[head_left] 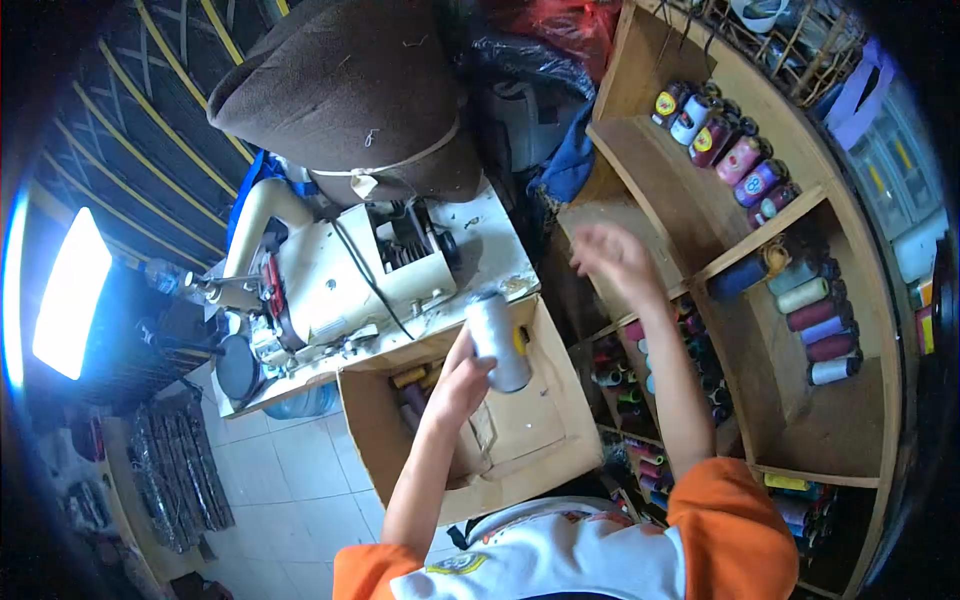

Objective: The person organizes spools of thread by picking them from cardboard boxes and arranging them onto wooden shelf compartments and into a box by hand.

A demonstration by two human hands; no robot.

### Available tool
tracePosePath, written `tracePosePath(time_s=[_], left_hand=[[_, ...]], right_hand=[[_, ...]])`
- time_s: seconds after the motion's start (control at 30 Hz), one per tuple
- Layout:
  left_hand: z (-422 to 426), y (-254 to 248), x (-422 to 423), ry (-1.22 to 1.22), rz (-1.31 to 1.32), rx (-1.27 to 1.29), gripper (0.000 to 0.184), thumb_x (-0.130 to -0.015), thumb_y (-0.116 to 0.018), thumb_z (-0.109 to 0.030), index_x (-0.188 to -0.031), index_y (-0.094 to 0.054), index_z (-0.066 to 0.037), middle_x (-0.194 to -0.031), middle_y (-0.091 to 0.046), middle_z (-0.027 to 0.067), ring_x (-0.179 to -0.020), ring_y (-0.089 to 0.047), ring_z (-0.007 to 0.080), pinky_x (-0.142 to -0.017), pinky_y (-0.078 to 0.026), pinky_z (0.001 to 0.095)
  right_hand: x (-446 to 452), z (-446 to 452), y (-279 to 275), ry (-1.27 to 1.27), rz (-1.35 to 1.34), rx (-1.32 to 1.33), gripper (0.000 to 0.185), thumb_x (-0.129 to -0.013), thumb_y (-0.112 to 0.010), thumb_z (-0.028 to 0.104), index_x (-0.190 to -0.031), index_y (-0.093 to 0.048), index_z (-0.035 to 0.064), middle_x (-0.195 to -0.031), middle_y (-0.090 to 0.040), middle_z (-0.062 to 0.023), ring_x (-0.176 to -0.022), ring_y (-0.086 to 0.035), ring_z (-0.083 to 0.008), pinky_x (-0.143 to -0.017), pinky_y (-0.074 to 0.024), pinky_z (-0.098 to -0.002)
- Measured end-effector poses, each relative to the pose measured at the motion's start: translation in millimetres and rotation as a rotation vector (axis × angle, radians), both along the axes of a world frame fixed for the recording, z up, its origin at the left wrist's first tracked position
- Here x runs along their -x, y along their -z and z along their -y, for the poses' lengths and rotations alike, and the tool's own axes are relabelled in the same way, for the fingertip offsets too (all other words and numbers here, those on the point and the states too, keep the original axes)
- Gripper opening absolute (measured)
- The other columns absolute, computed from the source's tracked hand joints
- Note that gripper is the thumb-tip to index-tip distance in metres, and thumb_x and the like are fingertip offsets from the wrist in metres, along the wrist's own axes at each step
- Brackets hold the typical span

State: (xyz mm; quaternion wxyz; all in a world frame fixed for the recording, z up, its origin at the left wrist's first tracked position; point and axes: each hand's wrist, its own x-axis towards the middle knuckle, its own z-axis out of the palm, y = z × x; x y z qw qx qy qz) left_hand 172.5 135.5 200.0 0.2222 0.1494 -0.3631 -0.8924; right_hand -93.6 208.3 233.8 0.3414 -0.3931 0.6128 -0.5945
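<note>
While the left hand (466, 386) holds one spool (500, 350), one box (545, 425) sits below.

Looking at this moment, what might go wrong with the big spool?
Only the left hand grips the spool, so it might slip and drop into the open box.
The spool's upper end appears near the table edge and might knock it.
The raised right hand might bump the shelf if swung sideways.

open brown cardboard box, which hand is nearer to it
Left. The left hand holds a grey cylindrical spool above the open brown cardboard box; the right hand is raised off to its right, by the curved wooden shelves.
</note>
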Motion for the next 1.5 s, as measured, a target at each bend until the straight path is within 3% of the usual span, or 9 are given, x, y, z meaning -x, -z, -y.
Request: tracePosePath(time_s=[0.13,0.23,0.33,0.47,0.77,0.9,1.07,1.37,1.5], left_hand=[[1,-18,42,0.020,-0.084,0.076,0.079,-0.067,-0.057,-0.024,-0.136,-0.029,0.003,-0.127,-0.045,0.0150,-0.115,-0.048,0.0247,-0.100,-0.037,0.0365],[-6,-30,60,-0.069,-0.124,0.152,0.076,-0.070,-0.055,-0.023,-0.136,-0.028,0.003,-0.129,-0.044,0.0167,-0.117,-0.046,0.0246,-0.100,-0.037,0.0352],[-23,-32,60,-0.175,0.119,0.560,0.069,-0.073,-0.052,0.004,-0.139,-0.029,-0.003,-0.131,-0.043,0.0164,-0.121,-0.042,0.0234,-0.097,-0.038,0.0319],[-43,-45,80,-0.250,0.514,1.026,0.068,-0.070,-0.068,-0.002,-0.132,-0.039,-0.001,-0.117,-0.055,0.0192,-0.111,-0.054,0.0257,-0.091,-0.044,0.0340],[-11,-52,174,-0.230,0.236,0.993,0.066,-0.071,-0.076,-0.018,-0.129,-0.048,-0.002,-0.117,-0.053,0.0141,-0.113,-0.050,0.0220,-0.097,-0.037,0.0339],[-7,-46,283,-0.354,0.147,1.205,0.063,-0.067,-0.078,-0.019,-0.122,-0.053,-0.001,-0.108,-0.062,0.0176,-0.104,-0.059,0.0268,-0.091,-0.043,0.0343],[-29,-37,407,-0.342,0.027,1.229,0.039,-0.068,-0.066,-0.006,-0.104,-0.054,0.003,-0.091,-0.063,0.0260,-0.084,-0.061,0.0425,-0.074,-0.049,0.0491],[-48,-14,478,-0.504,0.194,1.233,0.048,-0.066,-0.073,-0.010,-0.108,-0.051,-0.002,-0.085,-0.063,0.0251,-0.083,-0.062,0.0425,-0.073,-0.049,0.0483],[-52,-20,473,-0.337,0.381,1.260,0.043,-0.067,-0.069,-0.008,-0.105,-0.050,-0.001,-0.080,-0.063,0.0236,-0.079,-0.061,0.0436,-0.070,-0.049,0.0496]], right_hand=[[-77,-31,-12,-0.283,-0.010,-0.083,0.048,-0.082,-0.071,0.019,-0.120,-0.051,-0.0025,-0.104,-0.061,-0.0066,-0.092,-0.059,-0.0120,-0.082,-0.0482,-0.0275],[-84,-40,-11,-0.015,-0.037,-0.054,0.057,-0.076,-0.075,0.030,-0.115,-0.052,-0.0043,-0.097,-0.063,-0.0114,-0.088,-0.060,-0.0153,-0.078,-0.0484,-0.0299],[-84,-36,-4,0.363,-0.107,0.128,0.058,-0.071,-0.080,0.027,-0.107,-0.047,-0.0046,-0.090,-0.059,-0.0124,-0.081,-0.058,-0.0158,-0.072,-0.0484,-0.0306],[-84,-39,-5,0.438,-0.165,0.139,0.049,-0.075,-0.077,0.031,-0.098,-0.048,-0.0001,-0.083,-0.050,-0.0040,-0.071,-0.048,-0.0110,-0.064,-0.0425,-0.0250],[-54,-91,-14,0.470,-0.063,0.257,0.028,-0.085,-0.063,0.006,-0.108,-0.047,0.0004,-0.097,-0.054,-0.0056,-0.088,-0.053,-0.0114,-0.076,-0.0452,-0.0243],[-55,-132,-11,0.375,0.004,0.122,0.026,-0.085,-0.061,0.003,-0.107,-0.047,0.0005,-0.095,-0.053,-0.0051,-0.084,-0.053,-0.0098,-0.076,-0.0447,-0.0240],[-60,-183,22,0.360,0.006,-0.225,0.026,-0.083,-0.063,0.004,-0.105,-0.050,0.0024,-0.094,-0.057,-0.0066,-0.085,-0.057,-0.0124,-0.075,-0.0473,-0.0267],[-59,-220,41,0.230,0.013,-0.343,0.030,-0.082,-0.064,0.002,-0.109,-0.051,0.0021,-0.096,-0.061,-0.0079,-0.091,-0.059,-0.0152,-0.084,-0.0467,-0.0306],[-58,-227,40,0.198,0.049,-0.382,0.030,-0.081,-0.066,0.004,-0.108,-0.052,0.0026,-0.094,-0.061,-0.0071,-0.087,-0.059,-0.0150,-0.083,-0.0473,-0.0317]])
